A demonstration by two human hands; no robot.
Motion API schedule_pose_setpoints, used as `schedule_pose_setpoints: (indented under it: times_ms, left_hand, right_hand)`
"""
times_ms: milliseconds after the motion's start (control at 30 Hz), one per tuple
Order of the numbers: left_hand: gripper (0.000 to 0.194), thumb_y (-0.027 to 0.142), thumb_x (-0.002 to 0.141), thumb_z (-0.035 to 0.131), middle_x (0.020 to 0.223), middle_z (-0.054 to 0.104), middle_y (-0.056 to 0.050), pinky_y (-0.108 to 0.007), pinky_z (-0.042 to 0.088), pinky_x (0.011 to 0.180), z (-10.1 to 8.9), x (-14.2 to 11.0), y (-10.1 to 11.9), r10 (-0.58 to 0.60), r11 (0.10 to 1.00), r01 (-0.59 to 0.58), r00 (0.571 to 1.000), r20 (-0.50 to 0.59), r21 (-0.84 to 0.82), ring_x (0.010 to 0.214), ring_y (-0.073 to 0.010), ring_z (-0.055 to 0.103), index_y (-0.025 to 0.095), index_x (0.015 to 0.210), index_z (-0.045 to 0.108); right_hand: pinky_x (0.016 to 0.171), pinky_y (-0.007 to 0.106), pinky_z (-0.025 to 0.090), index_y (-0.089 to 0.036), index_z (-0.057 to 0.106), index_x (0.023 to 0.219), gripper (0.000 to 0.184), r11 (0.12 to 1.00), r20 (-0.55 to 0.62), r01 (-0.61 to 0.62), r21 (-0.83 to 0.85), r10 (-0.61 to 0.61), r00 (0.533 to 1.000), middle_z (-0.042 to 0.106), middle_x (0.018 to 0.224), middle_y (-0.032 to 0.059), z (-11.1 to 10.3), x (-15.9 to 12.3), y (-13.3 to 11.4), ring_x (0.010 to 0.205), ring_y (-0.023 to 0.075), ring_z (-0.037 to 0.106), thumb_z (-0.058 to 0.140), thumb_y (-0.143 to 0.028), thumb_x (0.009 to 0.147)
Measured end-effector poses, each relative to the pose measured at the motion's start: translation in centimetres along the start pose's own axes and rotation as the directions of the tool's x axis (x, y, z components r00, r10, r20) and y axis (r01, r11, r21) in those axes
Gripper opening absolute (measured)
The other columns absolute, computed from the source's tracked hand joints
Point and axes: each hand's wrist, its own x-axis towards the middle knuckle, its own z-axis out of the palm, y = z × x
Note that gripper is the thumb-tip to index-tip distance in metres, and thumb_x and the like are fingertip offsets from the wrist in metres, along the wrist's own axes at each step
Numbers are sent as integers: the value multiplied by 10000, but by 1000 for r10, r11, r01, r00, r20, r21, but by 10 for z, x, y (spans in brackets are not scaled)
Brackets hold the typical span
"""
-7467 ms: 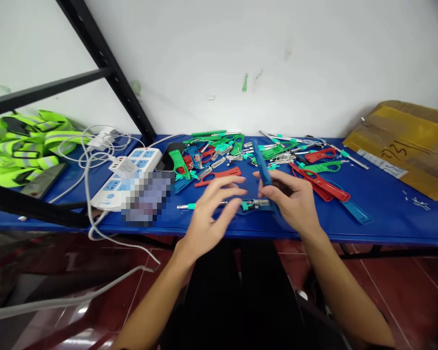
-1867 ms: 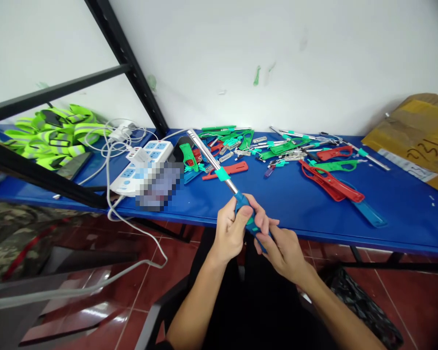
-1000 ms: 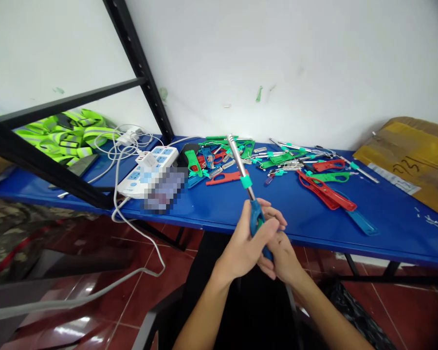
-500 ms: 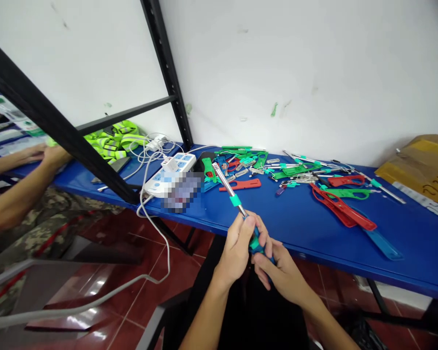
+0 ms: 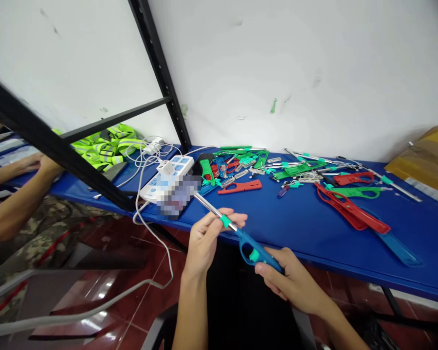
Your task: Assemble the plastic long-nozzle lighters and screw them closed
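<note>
A long-nosed gas lighter [image 5: 264,255] with a blue handle, green trigger and metal tube is held slantwise over the table's front edge. My right hand [image 5: 295,277] is closed round the rear of its handle, thumb near the trigger. At the green collar on the tube, my left hand [image 5: 204,238] pinches with thumb and forefinger while the other fingers stretch out behind. The tube's tip points up and left, overlapping a blurred-out phone [image 5: 178,197] in view. Beyond lie loose lighter parts: a red handle shell [image 5: 241,186], green shells [image 5: 361,192] and metal tubes [image 5: 401,187].
A white power strip [image 5: 168,177] with cables sits left on the blue table [image 5: 277,214]. A black rack frame [image 5: 164,78] rises beside it. Yellow-green reflective straps [image 5: 105,148] and another person's arms [image 5: 18,204] are further left. A taped carton [image 5: 427,160] stands right.
My left hand has shifted from the handle forward to the tube's collar. My right hand has moved back and right, and the lighter now tilts flatter with its handle exposed.
</note>
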Motion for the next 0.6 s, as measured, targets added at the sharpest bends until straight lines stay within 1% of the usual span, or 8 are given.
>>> schedule_pose_setpoints:
  times_ms: [67, 133, 167, 233, 300, 433, 533, 600]
  left_hand:
    - [373, 498, 1006, 780, 1093, 873, -148, -421, 662, 947, 5, -1, -6, -33, 999, 33, 999, -8, 40, 960, -294, 848, 165, 1166, 833]
    - [363, 493, 994, 799, 1074, 876, -139, -400, 664, 941, 13, -4, -12, -60, 998, 61, 998, -22, 36, 959, -285, 849, 167, 1147, 840]
    - [358, 495, 986, 808, 1058, 878, -132, -385, 667, 923, 18, -6, -15, -73, 997, 74, 997, -33, 21, 943, -277, 849, 168, 1129, 841]
    - [370, 519, 962, 828, 1003, 880, -122, -360, 671, 862, 29, -7, -18, -99, 995, 98, 993, -59, -15, 875, -261, 845, 166, 1073, 838]
    - [394, 543, 935, 846, 956, 878, -115, -343, 666, 819, 40, -7, -17, -127, 992, 125, 987, -94, -24, 823, -250, 835, 161, 1029, 826]
    - [418, 550, 912, 856, 946, 875, -128, -345, 645, 862, 53, 1, -11, -178, 979, 191, 973, -148, 73, 851, -253, 829, 145, 1004, 810]
    - [422, 550, 891, 866, 940, 874, -139, -347, 629, 868, 56, 9, -8, -197, 971, 212, 972, -131, 114, 840, -253, 819, 141, 955, 787]
    - [426, 559, 896, 859, 949, 874, -144, -339, 619, 858, 58, 13, -6, -207, 969, 216, 974, -91, 116, 849, -254, 819, 143, 945, 779]
  right_hand:
    - [535, 249, 342, -225, 519, 743, 546, 989, -76, 35, -141, -46, 996, 539, 607, -40, 1, -4, -4, 541, 108, 461, 560, -655, 1077]
    - [603, 260, 387, -219, 594, 772, 518, 954, -183, 41, -298, -99, 978, 605, 680, -20, 3, -10, -8, 622, 133, 518, 564, -632, 1084]
    - [626, 265, 400, -222, 629, 799, 496, 933, -227, 34, -358, -122, 966, 626, 707, -17, 4, -13, -10, 647, 142, 534, 567, -621, 1086]
    - [636, 270, 410, -230, 671, 846, 464, 903, -276, 16, -429, -148, 950, 641, 722, -21, 6, -17, -12, 655, 151, 550, 559, -605, 1096]
    - [615, 272, 404, -234, 666, 839, 470, 887, -299, 8, -462, -164, 940, 626, 696, -28, 6, -20, -13, 623, 150, 546, 537, -596, 1108]
    - [593, 269, 397, -235, 620, 775, 500, 857, -340, 12, -516, -218, 915, 596, 642, -44, -1, -20, -17, 556, 135, 529, 534, -592, 1114]
    - [562, 259, 385, -235, 599, 747, 527, 837, -336, 36, -546, -258, 906, 596, 618, -49, -9, -18, -19, 525, 126, 524, 514, -592, 1124]
    - [544, 252, 385, -236, 586, 735, 538, 820, -323, 50, -570, -279, 904, 601, 606, -48, -14, -17, -18, 509, 123, 532, 496, -586, 1134]
